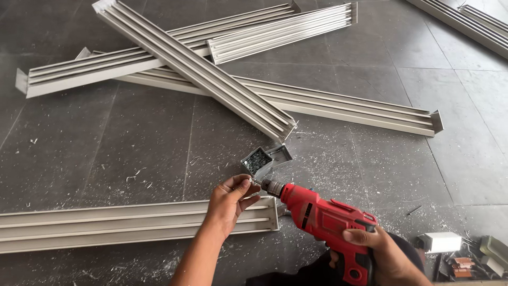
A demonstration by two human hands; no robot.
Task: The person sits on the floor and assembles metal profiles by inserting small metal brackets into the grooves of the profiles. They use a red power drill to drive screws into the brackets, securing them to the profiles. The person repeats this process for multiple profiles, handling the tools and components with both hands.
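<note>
Seating a small screw (248, 180), pinched in the left hand (228, 201), on the bit of the red drill (323, 220) gripped by the right hand (382, 249); next likely needs steady alignment over the aluminium track (132, 222) end on the floor (132, 143).

On the dark tiled floor (132, 143) several long grey aluminium profiles (338, 108) lie crossed at twelve o'clock. Two more profiles (465, 24) lie at two o'clock. A small open box of screws (259, 160) stands near the centre. At five o'clock there is a white block (442, 242) beside small packets (464, 266). Metal shavings (328, 159) are scattered around.
</note>
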